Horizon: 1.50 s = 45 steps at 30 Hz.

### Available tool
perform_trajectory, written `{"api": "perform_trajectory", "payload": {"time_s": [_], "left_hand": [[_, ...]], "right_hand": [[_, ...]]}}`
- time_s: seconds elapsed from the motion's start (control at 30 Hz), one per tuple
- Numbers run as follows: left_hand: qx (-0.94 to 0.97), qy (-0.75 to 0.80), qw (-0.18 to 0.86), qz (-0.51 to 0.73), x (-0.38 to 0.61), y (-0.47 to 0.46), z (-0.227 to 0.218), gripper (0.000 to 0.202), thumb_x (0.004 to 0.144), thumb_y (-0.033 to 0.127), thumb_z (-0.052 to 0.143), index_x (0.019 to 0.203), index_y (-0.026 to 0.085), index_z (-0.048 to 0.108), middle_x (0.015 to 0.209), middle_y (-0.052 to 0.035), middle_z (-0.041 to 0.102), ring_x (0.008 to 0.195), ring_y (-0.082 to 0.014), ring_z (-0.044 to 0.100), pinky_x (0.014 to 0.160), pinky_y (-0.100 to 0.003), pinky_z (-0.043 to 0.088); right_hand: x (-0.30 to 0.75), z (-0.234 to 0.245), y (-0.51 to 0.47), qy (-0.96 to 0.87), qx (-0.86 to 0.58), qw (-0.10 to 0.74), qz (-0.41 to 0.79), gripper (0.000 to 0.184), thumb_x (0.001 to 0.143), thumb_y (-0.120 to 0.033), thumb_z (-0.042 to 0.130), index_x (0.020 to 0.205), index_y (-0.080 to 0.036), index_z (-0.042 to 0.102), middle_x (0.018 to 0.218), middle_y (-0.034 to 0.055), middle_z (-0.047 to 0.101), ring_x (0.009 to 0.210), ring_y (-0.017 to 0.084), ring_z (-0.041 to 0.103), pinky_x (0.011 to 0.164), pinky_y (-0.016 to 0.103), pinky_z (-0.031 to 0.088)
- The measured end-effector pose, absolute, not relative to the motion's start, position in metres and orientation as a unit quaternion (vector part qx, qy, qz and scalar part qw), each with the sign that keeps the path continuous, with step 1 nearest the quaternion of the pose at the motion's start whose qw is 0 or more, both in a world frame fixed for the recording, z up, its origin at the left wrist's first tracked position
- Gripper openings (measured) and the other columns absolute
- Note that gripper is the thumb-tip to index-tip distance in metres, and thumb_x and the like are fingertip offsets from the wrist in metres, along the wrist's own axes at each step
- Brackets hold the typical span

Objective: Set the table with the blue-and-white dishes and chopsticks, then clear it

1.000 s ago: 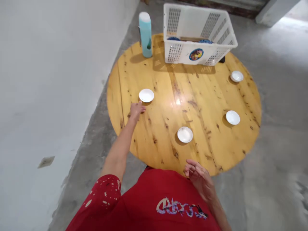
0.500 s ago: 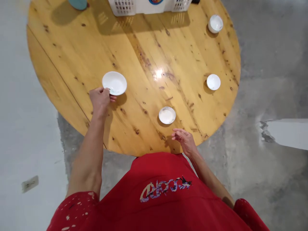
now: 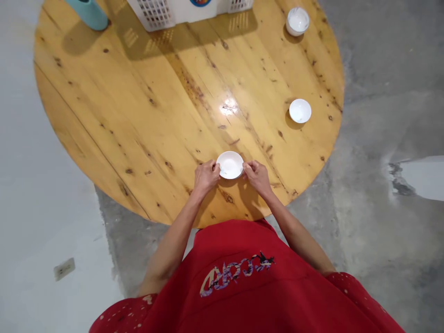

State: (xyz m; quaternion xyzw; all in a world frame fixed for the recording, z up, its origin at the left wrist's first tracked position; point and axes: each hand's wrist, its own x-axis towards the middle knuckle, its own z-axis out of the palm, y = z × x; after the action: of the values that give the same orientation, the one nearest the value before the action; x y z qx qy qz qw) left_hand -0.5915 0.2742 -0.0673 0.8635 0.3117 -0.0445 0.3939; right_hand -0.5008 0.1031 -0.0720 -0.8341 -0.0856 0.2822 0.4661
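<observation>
A small white bowl sits near the front edge of the round wooden table. My left hand pinches its left rim with curled fingers. My right hand grips the right rim the same way. Only one bowl shows here; I cannot tell whether another lies under it. Both forearms reach out over my red shirt.
Two more white bowls stand to the right, one mid-table and one at the far edge. A white plastic basket and a teal bottle stand at the back. Grey concrete floor surrounds the table, with a wall outlet low left.
My left hand carried the left bowl across to the near bowl in front of me. My right hand came up off the table edge onto the rim. The camera tilted down.
</observation>
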Motion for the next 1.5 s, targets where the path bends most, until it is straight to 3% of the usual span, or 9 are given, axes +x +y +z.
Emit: {"api": "perform_trajectory", "payload": {"time_s": [0.2, 0.4, 0.53, 0.73, 0.9, 1.0, 1.3, 1.5], "left_hand": [[0.895, 0.296, 0.329, -0.058, -0.59, 0.274, -0.079, 0.032, 0.09, 0.03, 0.043, 0.068, 0.018, 0.063, 0.06, -0.0056, 0.065, 0.065, -0.0199, 0.059, 0.062, -0.027, 0.032], [0.931, 0.266, 0.235, -0.088, -0.588, 0.279, -0.083, 0.035, 0.093, 0.034, 0.041, 0.075, 0.017, 0.067, 0.079, -0.0123, 0.072, 0.071, -0.0231, 0.063, 0.061, -0.028, 0.031], [0.942, 0.242, 0.206, -0.106, -0.584, 0.283, -0.086, 0.038, 0.093, 0.04, 0.04, 0.08, 0.019, 0.069, 0.082, -0.0136, 0.073, 0.074, -0.0255, 0.065, 0.06, -0.028, 0.031], [0.927, 0.256, 0.237, -0.137, -0.58, 0.28, -0.087, 0.034, 0.094, 0.041, 0.041, 0.088, 0.02, 0.066, 0.082, -0.0111, 0.073, 0.075, -0.024, 0.066, 0.06, -0.027, 0.032], [0.917, 0.247, 0.271, -0.159, -0.577, 0.274, -0.085, 0.032, 0.095, 0.033, 0.038, 0.082, 0.018, 0.062, 0.084, -0.0098, 0.072, 0.081, -0.0215, 0.065, 0.062, -0.025, 0.033], [0.92, 0.218, 0.279, -0.168, -0.583, 0.265, -0.082, 0.031, 0.096, 0.032, 0.038, 0.083, 0.017, 0.062, 0.085, -0.0092, 0.072, 0.081, -0.0203, 0.065, 0.062, -0.025, 0.033], [0.913, 0.221, 0.302, -0.165, -0.633, 0.211, -0.058, 0.026, 0.095, 0.036, 0.042, 0.083, 0.019, 0.058, 0.077, -0.0042, 0.068, 0.075, -0.0177, 0.064, 0.061, -0.024, 0.033], [0.892, 0.256, 0.35, -0.129, -0.623, 0.135, -0.052, 0.03, 0.093, 0.039, 0.04, 0.08, 0.02, 0.058, 0.072, -0.0024, 0.065, 0.067, -0.016, 0.061, 0.058, -0.023, 0.036]], "right_hand": [[-0.498, -0.08, 0.107, -0.124, -0.914, 0.301, 0.243, 0.021, 0.087, -0.035, 0.053, 0.083, -0.018, 0.065, 0.072, 0.0022, 0.067, 0.069, 0.016, 0.062, 0.067, 0.025, 0.043], [-0.499, -0.076, 0.113, -0.124, -0.931, 0.23, 0.256, 0.017, 0.087, -0.03, 0.052, 0.085, -0.02, 0.066, 0.077, 0.0029, 0.069, 0.072, 0.019, 0.061, 0.066, 0.027, 0.038], [-0.497, -0.074, 0.115, -0.094, -0.933, 0.228, 0.263, 0.015, 0.087, -0.032, 0.052, 0.085, -0.022, 0.063, 0.08, 0.0029, 0.069, 0.075, 0.019, 0.061, 0.065, 0.027, 0.036], [-0.5, -0.079, 0.115, -0.073, -0.931, 0.248, 0.259, 0.022, 0.087, -0.033, 0.053, 0.103, -0.02, 0.061, 0.082, 0.0031, 0.068, 0.075, 0.019, 0.059, 0.066, 0.027, 0.034], [-0.506, -0.082, 0.112, -0.125, -0.927, 0.26, 0.241, 0.019, 0.088, -0.022, 0.05, 0.077, -0.017, 0.064, 0.072, 0.002, 0.064, 0.066, 0.014, 0.051, 0.061, 0.026, 0.029], [-0.519, -0.082, 0.1, -0.1, -0.932, 0.269, 0.223, 0.019, 0.085, -0.02, 0.052, 0.07, -0.016, 0.062, 0.064, 0.0006, 0.059, 0.06, 0.013, 0.046, 0.058, 0.026, 0.025], [-0.575, -0.077, 0.039, -0.063, -0.911, 0.349, 0.212, 0.023, 0.081, -0.022, 0.052, 0.059, -0.017, 0.052, 0.054, -0.0043, 0.041, 0.054, 0.011, 0.038, 0.054, 0.025, 0.022], [-0.551, -0.067, -0.031, -0.132, -0.899, 0.378, 0.176, 0.021, 0.084, -0.024, 0.05, 0.065, -0.017, 0.057, 0.059, -0.0023, 0.05, 0.056, 0.011, 0.042, 0.057, 0.024, 0.026]]}}
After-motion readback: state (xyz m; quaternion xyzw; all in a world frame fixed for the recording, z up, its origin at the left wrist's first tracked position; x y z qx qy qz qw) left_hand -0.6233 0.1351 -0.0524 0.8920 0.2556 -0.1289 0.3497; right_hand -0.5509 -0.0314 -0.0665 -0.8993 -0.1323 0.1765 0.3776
